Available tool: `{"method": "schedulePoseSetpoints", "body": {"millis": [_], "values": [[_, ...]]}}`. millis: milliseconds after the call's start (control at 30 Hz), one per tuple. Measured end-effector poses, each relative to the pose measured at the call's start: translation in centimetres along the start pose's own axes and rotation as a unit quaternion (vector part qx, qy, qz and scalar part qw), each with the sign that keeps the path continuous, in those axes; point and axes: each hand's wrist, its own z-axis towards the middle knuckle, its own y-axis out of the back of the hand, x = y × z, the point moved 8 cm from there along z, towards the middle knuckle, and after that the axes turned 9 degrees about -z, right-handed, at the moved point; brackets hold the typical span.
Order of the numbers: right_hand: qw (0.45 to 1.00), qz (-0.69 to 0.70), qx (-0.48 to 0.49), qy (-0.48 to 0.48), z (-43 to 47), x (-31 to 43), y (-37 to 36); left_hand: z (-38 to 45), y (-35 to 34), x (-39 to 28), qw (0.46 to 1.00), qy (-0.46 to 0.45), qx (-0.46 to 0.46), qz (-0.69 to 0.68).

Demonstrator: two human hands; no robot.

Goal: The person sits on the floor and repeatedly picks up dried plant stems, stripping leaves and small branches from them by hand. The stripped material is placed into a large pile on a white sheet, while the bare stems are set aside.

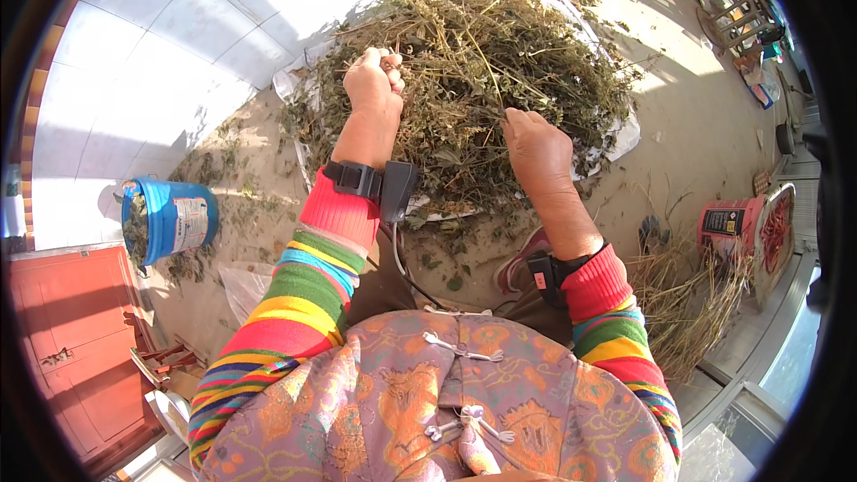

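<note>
A large heap of dried leafy plants [455, 140] lies on a white sheet [626, 137] in front of me. My left hand [373, 84] is over the heap's left side, fingers curled around a few thin plant stalks whose ends poke out. At the heap's near right, my right hand [541, 147] pinches the lower end of a long pale stem [483, 57]. That stem slants up and left across the pile. What lies inside each fist is mostly hidden by the fingers.
On the left, a blue bucket [181, 217] holding leaves tips sideways near the tiled wall [147, 47]. To the right are a pink bucket [726, 224] and a bundle of bare stalks [696, 308]. Leaf scraps litter the concrete floor [696, 127]. A plastic bag [246, 288] lies near my left forearm.
</note>
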Motion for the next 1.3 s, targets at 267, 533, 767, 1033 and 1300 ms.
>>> {"method": "schedulePoseSetpoints", "body": {"millis": [267, 533, 767, 1033, 1300], "values": [[1.0, -0.017, 0.005, -0.004, 0.1, -0.2, -0.1, -3.6, -4.7, 0.7, 0.941, -0.101, 0.175, 0.27], [0.999, -0.02, 0.0, 0.03, -0.2, 2.1, -0.1, -4.1, -4.6, 5.2, 0.905, -0.014, 0.167, 0.391], [0.997, -0.031, 0.051, 0.041, -0.6, 1.9, -0.8, -2.1, -3.0, 5.2, 0.981, 0.099, 0.119, 0.119], [0.997, -0.023, 0.06, 0.052, -0.9, 2.1, -1.5, -2.8, -3.9, 6.9, 0.958, 0.17, 0.207, 0.097], [0.98, 0.008, 0.201, -0.012, -1.7, 3.1, -4.1, -4.1, -3.3, 8.5, 0.985, 0.138, 0.105, -0.015]]}}
